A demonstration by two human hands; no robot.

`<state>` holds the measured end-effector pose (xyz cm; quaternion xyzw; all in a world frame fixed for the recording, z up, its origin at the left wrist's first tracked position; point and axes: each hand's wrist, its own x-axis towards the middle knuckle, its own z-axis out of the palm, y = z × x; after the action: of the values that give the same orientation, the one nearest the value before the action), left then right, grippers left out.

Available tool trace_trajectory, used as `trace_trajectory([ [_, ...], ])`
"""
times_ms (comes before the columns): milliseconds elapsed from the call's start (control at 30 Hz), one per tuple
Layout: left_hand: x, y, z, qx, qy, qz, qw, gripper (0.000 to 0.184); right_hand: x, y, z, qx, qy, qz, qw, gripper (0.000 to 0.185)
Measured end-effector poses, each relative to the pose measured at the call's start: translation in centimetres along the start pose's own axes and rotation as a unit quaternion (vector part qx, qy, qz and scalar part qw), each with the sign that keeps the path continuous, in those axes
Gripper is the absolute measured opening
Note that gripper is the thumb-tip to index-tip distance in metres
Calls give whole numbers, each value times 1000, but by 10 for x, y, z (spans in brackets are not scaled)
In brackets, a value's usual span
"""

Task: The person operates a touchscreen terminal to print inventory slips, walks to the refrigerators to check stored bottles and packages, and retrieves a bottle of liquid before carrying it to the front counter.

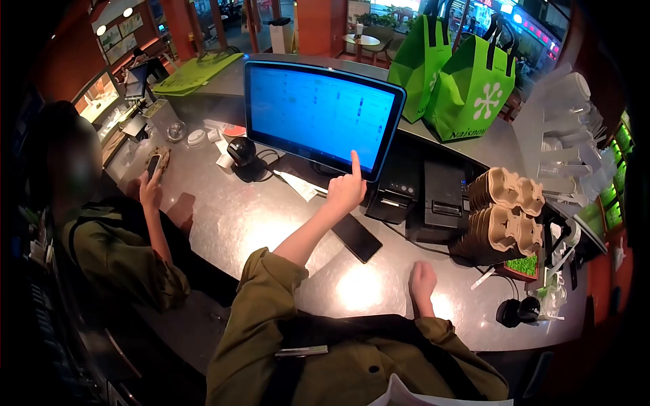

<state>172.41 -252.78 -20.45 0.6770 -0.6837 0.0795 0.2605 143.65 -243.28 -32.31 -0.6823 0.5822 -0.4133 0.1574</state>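
My left hand (347, 193) reaches to the lower right of a lit blue monitor (315, 111). Its index finger is stretched out at the glass while the other fingers look curled, and it holds nothing. Below that wrist a dark phone (357, 238) lies flat on the metal counter (223, 210). Curled into a loose fist, my right hand (423, 281) rests on the counter right of the phone, with nothing visible in it. Two black printers (393, 196) (440, 203) stand right of the monitor.
Stacked cup carriers (497, 227) stand at the right, near a black scanner (521, 311). Green bags (474, 88) sit behind the printers. A black device (242, 152) is left of the monitor. At the left, another person (122, 250) holds a phone (154, 166).
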Motion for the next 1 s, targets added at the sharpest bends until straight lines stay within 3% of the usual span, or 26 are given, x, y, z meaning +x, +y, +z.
trace_trajectory([
  [267,0,-4,-7,12,-17,21,1000,76,-1,2,0,-1,8,-22,1000,12],
  [400,21,-5,-27,-69,95,-29,993,72,0,2,1,-4,11,-22,1000,11],
  [467,38,-10,-39,-62,62,-61,994,74,-1,4,0,-13,15,-30,999,11],
  [600,35,-18,-35,-3,-20,-40,999,83,-1,0,-1,2,-8,12,1000,14],
  [800,10,-27,-19,3,-46,6,999,89,-1,-5,-3,-12,-15,1,1000,13],
  [933,-7,-26,-9,-85,10,-26,996,53,-2,-7,-4,-19,-4,-9,1000,13],
  [1000,-30,-25,6,-184,119,-18,976,21,-1,-2,-2,-25,-2,-12,1000,12],
])
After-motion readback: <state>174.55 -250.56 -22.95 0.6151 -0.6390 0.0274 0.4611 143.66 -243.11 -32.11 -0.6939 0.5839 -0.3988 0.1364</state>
